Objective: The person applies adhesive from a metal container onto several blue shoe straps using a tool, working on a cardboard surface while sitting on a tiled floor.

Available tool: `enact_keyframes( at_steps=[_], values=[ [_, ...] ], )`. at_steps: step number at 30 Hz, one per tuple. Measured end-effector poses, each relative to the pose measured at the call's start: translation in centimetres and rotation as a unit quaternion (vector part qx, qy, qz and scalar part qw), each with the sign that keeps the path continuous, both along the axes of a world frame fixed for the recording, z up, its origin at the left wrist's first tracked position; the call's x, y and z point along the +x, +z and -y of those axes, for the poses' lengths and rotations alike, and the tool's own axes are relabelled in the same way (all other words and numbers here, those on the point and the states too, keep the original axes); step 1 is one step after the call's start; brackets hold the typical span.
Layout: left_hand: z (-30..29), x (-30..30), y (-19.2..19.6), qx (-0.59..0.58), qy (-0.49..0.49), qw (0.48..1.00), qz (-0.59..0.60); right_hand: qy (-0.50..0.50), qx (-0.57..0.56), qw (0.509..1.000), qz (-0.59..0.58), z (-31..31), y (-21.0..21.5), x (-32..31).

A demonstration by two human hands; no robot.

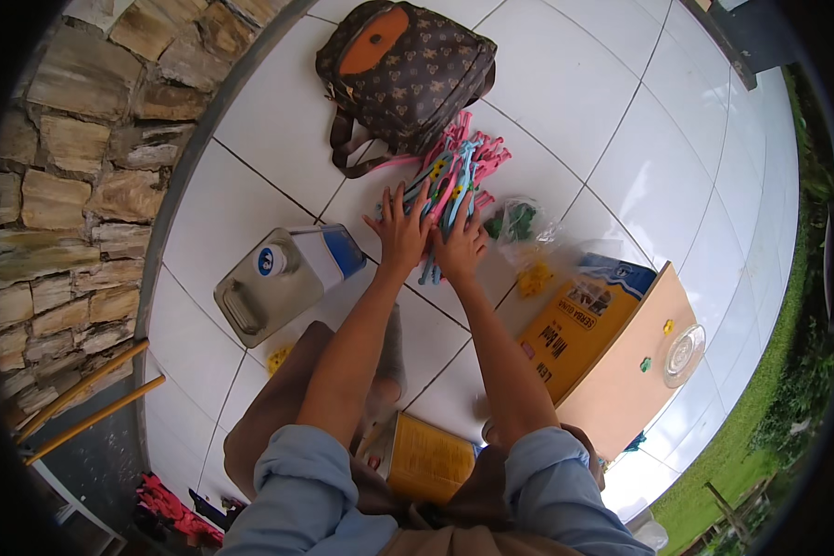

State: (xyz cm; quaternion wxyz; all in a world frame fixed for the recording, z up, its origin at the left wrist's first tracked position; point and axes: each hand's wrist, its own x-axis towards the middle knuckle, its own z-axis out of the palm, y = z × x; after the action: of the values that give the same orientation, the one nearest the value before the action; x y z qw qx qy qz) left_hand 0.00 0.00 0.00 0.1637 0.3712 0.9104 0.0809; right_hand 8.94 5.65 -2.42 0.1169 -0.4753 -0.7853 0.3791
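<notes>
A bundle of pink, blue and green rubbery strips (451, 181) lies on the white tiled floor (584, 83), at the person's side of the brown patterned backpack (426, 88), its far ends close against the bag. Both hands are palm down on it. The left hand (404, 227) has its fingers fanned wide, an open grip along the bundle's left edge; the right hand (458, 246) has bent fingers on the other edge, and I cannot tell whether its grip closes around any strip. Laid from both sides like this, they probably keep the loose strips together and aligned.

To the near right of the backpack sits a clear plastic bag (539, 225) with dark green pieces, with yellow pieces (534, 278) just nearer; both seem placed for easy reach. Nearer left of the backpack stands a metal can (269, 287) with a white cap, apart from the bundle. Farther to the backpack's near right, a yellow box (579, 324) has a tan top bearing a glass dish (685, 355), perhaps used as a handy stand.
</notes>
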Motion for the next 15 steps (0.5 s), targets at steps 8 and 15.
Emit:
enact_keyframes(
  at_steps=[8, 15],
  values=[
    [3.4, 3.4, -4.2, 0.303, 0.157, 0.939, 0.042, -0.103, 0.021, 0.992, 0.071, 4.1, 0.3, 0.8],
    [0.8, 3.1, -4.5, 0.338, 0.081, 0.935, 0.068, -0.053, 0.050, 0.997, -0.004, 1.9, -2.3, -0.1]
  ],
)
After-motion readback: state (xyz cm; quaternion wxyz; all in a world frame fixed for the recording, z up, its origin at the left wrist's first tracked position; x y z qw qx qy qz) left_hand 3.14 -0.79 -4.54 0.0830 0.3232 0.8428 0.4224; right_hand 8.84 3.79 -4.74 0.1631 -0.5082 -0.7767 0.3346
